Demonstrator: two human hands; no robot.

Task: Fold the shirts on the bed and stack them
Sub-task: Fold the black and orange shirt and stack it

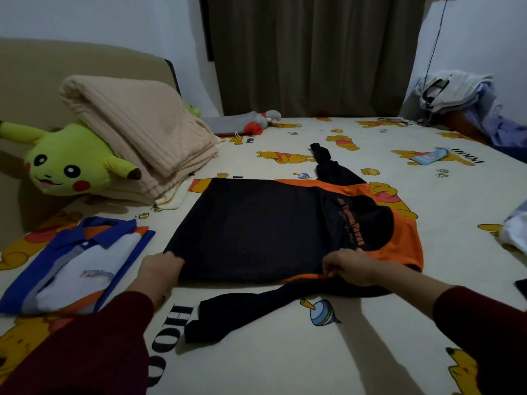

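Note:
A black and orange long-sleeved shirt [268, 226] lies spread flat in the middle of the bed [285, 352]. One black sleeve trails toward me, the other points to the far side. My left hand [161, 270] grips the shirt's near left edge. My right hand [352, 266] pinches the near edge by the orange shoulder part. A folded blue, white and orange polo shirt [74, 266] rests on the bed to the left.
A yellow-green plush toy [71, 161] and a folded beige blanket [142, 132] lie at the far left. A clothes pile [467, 101] sits at the far right corner, a white garment [516, 232] at the right edge, a small blue tube [430, 156] beyond.

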